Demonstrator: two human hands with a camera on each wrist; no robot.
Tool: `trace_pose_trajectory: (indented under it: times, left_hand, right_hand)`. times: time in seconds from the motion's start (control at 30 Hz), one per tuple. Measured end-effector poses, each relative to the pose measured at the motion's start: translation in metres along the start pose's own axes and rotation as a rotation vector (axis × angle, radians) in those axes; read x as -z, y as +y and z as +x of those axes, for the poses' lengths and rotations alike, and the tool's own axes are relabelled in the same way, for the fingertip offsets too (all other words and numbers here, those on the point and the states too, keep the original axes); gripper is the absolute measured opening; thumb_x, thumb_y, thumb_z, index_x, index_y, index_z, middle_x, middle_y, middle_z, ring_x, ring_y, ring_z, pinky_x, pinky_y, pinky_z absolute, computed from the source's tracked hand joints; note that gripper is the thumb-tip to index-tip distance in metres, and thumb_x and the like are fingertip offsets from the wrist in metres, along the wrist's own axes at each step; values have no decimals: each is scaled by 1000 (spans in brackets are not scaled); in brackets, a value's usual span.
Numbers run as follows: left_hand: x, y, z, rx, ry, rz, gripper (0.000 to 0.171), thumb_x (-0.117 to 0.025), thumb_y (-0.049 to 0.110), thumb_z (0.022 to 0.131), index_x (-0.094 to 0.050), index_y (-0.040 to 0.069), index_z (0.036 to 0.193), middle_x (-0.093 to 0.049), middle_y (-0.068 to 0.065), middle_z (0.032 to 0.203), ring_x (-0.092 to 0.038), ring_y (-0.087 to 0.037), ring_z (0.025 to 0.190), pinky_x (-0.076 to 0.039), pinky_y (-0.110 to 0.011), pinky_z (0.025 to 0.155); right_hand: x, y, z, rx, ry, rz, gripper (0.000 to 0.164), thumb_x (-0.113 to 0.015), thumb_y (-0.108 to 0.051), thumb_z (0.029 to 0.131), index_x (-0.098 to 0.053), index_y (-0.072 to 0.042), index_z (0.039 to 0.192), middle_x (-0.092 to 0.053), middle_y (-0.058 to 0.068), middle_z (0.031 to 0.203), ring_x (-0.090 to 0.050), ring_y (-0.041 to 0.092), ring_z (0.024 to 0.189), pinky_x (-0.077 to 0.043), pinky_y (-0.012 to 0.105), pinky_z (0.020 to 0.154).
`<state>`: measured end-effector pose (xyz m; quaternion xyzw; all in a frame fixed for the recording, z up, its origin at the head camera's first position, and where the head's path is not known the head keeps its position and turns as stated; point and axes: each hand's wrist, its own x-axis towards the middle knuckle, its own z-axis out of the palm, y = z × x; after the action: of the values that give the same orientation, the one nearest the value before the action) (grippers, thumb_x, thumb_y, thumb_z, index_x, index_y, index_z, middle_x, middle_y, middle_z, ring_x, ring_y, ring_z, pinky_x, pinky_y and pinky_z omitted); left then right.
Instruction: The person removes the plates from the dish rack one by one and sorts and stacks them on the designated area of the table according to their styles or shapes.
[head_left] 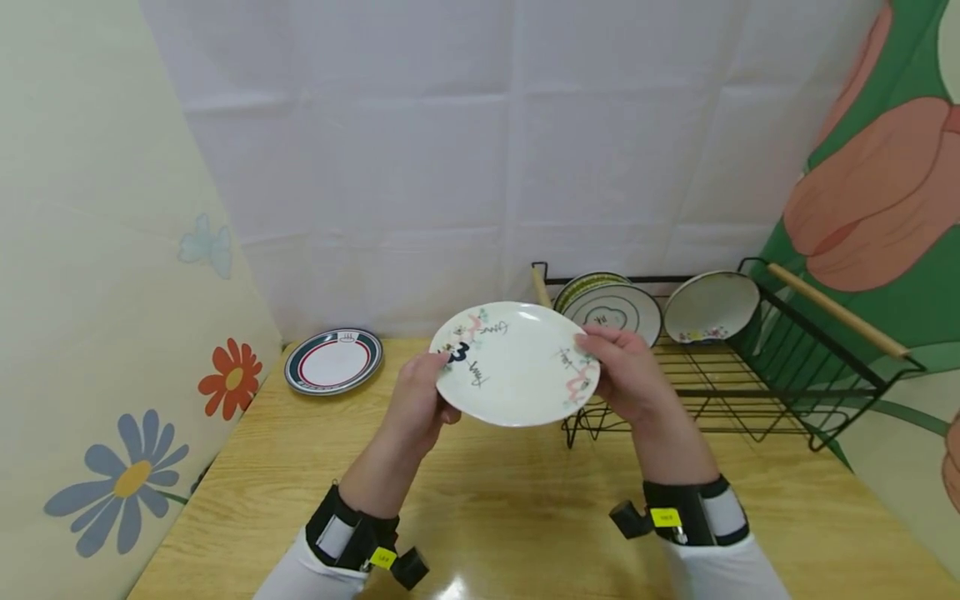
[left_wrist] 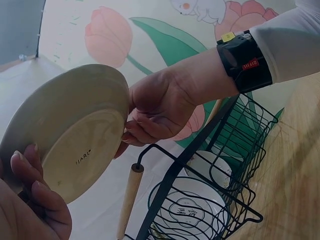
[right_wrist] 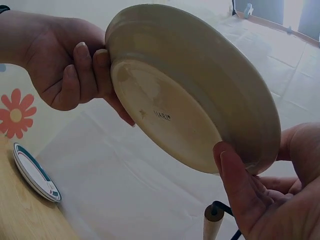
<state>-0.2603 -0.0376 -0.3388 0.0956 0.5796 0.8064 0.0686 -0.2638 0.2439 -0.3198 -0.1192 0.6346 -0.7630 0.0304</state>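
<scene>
A white plate with pink floral marks and dark lettering is held up above the table, its top face towards the head camera. My left hand grips its left rim, thumb on top and fingers beneath. On the opposite rim, my right hand pinches the plate in the same way. Both wrist views show the plain underside with small dark print at its centre. Behind the right hand stands a black wire dish rack with wooden handles.
Inside the rack, plates lean at the left and a floral white dish leans at the back right. A plate with a dark rim and red ring lies at the table's back left. A white cloth hangs behind the wooden table.
</scene>
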Motion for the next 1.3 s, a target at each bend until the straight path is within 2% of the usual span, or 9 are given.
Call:
trace_pose_trajectory:
  times: [0.23, 0.5, 0.63, 0.83, 0.93, 1.07, 1.17, 1.3]
  left_hand:
    - [1, 1, 0, -17, 3, -26, 37, -37, 21, 105, -58, -4, 123, -72, 0, 73, -41, -6, 40, -29, -18, 39]
    - [-3, 3, 1, -54, 21, -30, 40, -37, 18, 105, -57, -5, 130, -72, 0, 74, -40, -4, 39, -28, -18, 38]
    - [-3, 4, 2, -67, 36, -29, 39, -37, 17, 105, -58, -5, 129, -72, 0, 74, -39, -5, 38, -28, -19, 38]
    - [-3, 6, 5, -88, 34, -18, 41, -36, 15, 106, -56, -2, 136, -72, 1, 75, -39, -5, 38, -29, -20, 38]
    - [-1, 8, 8, -99, 37, 0, 41, -36, 15, 105, -55, 0, 138, -71, 1, 73, -40, -6, 39, -29, -21, 38]
    - [2, 13, 14, -110, 58, 29, 40, -36, 14, 105, -53, 1, 139, -69, 2, 72, -41, -7, 40, -28, -21, 39]
    - [4, 18, 19, -114, 89, 49, 41, -38, 14, 105, -53, 4, 141, -68, 2, 73, -42, -7, 42, -28, -21, 40]
    - [10, 27, 25, -126, 109, 79, 42, -39, 15, 105, -55, 8, 142, -70, 0, 77, -44, -7, 44, -27, -21, 41]
  right_hand:
    - [-5, -2, -3, -4, 13, -38, 22, -57, -23, 106, -73, -17, 119, -79, -1, 90, -76, 10, 73, -62, 25, 64]
    - [1, -2, -5, 64, -93, -6, 27, -50, -23, 109, -72, -16, 124, -79, -1, 94, -76, 10, 75, -62, 25, 64]
    - [1, -2, -5, 72, -116, 6, 29, -47, -23, 110, -72, -15, 125, -79, -2, 96, -76, 10, 76, -62, 24, 65]
    - [-1, -3, -8, 94, -131, 32, 30, -46, -24, 110, -72, -16, 125, -78, -3, 97, -74, 10, 77, -61, 24, 66]
    - [-3, -3, -7, 107, -148, 56, 31, -45, -23, 111, -71, -14, 125, -77, -2, 95, -73, 10, 75, -61, 24, 66]
    - [-6, -1, -5, 124, -187, 123, 33, -42, -19, 111, -70, -9, 126, -78, 2, 96, -75, 14, 80, -64, 31, 71]
    - [-10, 2, -3, 133, -225, 190, 35, -39, -15, 111, -66, -6, 131, -79, 4, 100, -77, 17, 84, -65, 35, 73]
    - [-16, 6, -3, 140, -280, 278, 38, -34, -12, 111, -59, -3, 139, -79, 6, 105, -78, 19, 89, -65, 34, 74]
